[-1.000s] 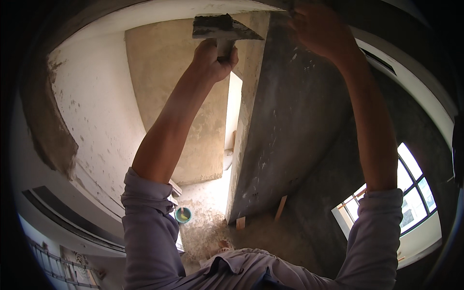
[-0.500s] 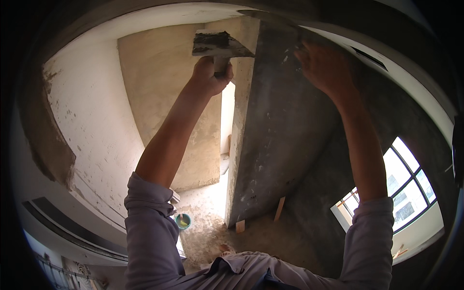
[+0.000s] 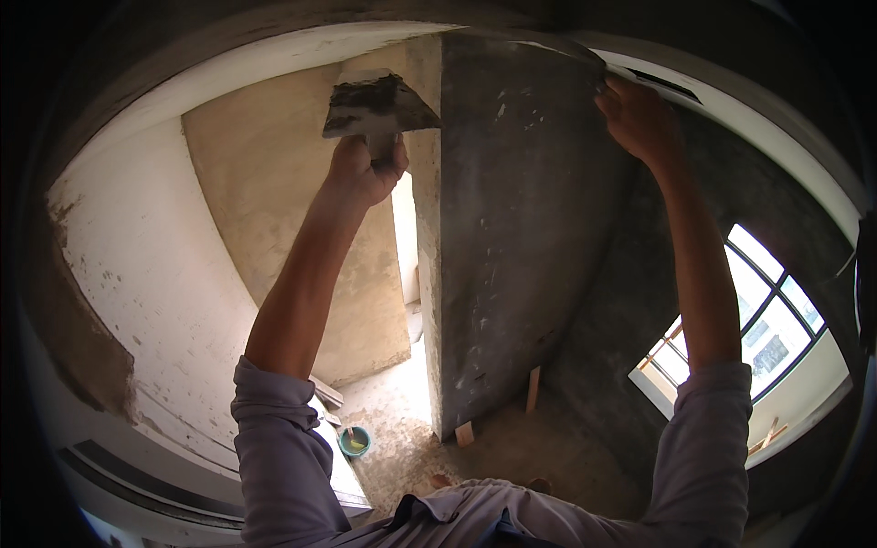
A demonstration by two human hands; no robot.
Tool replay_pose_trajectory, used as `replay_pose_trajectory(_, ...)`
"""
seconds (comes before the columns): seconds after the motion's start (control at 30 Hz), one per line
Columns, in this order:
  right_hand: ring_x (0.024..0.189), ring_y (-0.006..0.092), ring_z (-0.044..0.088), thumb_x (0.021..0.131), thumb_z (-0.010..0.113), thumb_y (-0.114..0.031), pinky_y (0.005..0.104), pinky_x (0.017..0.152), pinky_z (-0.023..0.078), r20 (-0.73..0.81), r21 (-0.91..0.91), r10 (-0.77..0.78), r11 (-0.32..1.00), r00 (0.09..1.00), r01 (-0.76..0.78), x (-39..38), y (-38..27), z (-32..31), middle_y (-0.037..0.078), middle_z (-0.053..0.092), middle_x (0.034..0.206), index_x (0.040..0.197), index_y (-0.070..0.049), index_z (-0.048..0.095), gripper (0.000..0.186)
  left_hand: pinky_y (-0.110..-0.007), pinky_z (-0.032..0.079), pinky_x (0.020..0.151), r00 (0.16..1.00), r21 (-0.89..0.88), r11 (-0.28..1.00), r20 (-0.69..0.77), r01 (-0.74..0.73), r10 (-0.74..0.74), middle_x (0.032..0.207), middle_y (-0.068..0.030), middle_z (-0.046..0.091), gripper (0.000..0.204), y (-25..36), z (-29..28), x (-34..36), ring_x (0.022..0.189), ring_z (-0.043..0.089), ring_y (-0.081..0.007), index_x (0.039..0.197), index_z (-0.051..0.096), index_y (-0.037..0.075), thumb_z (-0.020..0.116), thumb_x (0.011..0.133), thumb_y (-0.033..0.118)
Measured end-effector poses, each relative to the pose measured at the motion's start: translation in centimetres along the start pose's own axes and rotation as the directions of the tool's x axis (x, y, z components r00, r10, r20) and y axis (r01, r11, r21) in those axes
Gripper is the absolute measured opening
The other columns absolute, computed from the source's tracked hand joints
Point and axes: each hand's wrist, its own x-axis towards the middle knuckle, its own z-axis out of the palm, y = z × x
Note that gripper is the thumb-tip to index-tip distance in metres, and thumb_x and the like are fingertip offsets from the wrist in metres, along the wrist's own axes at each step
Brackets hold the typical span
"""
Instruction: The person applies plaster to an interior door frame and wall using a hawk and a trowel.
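Note:
My left hand (image 3: 368,172) is closed around the grey handle of a flat plastering hawk (image 3: 382,102), held up with dark wet mortar on its top face. My right hand (image 3: 628,117) is raised to the top edge of the dark grey wall (image 3: 525,242), its fingers curled on something dark and thin, perhaps a tool, too shadowed to make out. Behind the hawk stands a beige plastered wall (image 3: 251,164).
Below are a rough concrete floor (image 3: 402,447), a teal bucket (image 3: 354,442) at lower left and short wooden boards (image 3: 533,389) against the dark wall. A white wall (image 3: 155,256) curves along the left. A barred window (image 3: 770,315) is at right.
The hawk in my left hand has moved left and downward in the view. My right hand has moved down, then right and slightly up. The surroundings have shifted as the head turned.

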Motion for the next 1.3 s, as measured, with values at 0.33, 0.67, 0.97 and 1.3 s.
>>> replay_pose_trajectory(0.33,0.086,0.0336,0.064,0.087,0.061,-0.028,0.0428,0.076,0.052,-0.184,-0.031,-0.222,0.975,0.957,0.220,-0.5,-2.6,0.4,0.013,0.067,0.095,0.111,-0.009,0.060,0.031,-0.024,0.053,0.053,0.998,0.035,0.999,0.067,0.007,-0.010,0.088,-0.0024,0.055,0.020,-2.2,-0.8,1.6,0.067,0.058,-0.0141,0.105,0.052,0.012,0.041,0.099,0.028)
replay_pose_trajectory(0.67,0.090,0.0331,0.064,0.088,0.061,-0.030,0.0426,0.077,0.051,-0.194,-0.092,-0.125,0.990,0.973,0.109,-5.1,1.3,-5.1,0.015,0.067,0.097,0.110,-0.009,0.064,0.030,-0.024,0.054,0.054,0.995,0.001,0.998,0.084,0.056,-0.056,0.093,-0.0015,0.059,0.021,-3.3,-2.6,2.0,0.069,0.059,-0.0133,0.108,0.054,0.013,0.044,0.099,0.029)
replay_pose_trajectory(0.97,0.084,0.0310,0.065,0.087,0.065,-0.020,0.0371,0.074,0.051,-0.114,0.204,-0.227,0.948,0.967,0.246,-12.7,-0.1,-2.1,0.017,0.065,0.094,0.114,0.001,0.060,0.034,-0.023,0.053,0.051,0.995,0.102,0.994,0.090,0.025,-0.034,0.092,0.0002,0.063,0.024,-3.4,-2.0,-2.3,0.073,0.062,-0.0110,0.106,0.057,0.014,0.048,0.097,0.034)
replay_pose_trajectory(1.3,0.067,0.0273,0.061,0.081,0.069,-0.015,0.0381,0.057,0.047,-0.145,0.663,-0.350,0.660,0.925,0.353,-12.8,-10.3,0.8,0.008,0.059,0.077,0.109,-0.007,0.061,0.030,-0.023,0.057,0.057,0.951,0.135,0.978,0.287,-0.160,0.116,0.100,-0.0039,0.062,0.021,0.0,-4.7,-6.6,0.083,0.064,-0.0136,0.110,0.054,0.009,0.053,0.096,0.024)
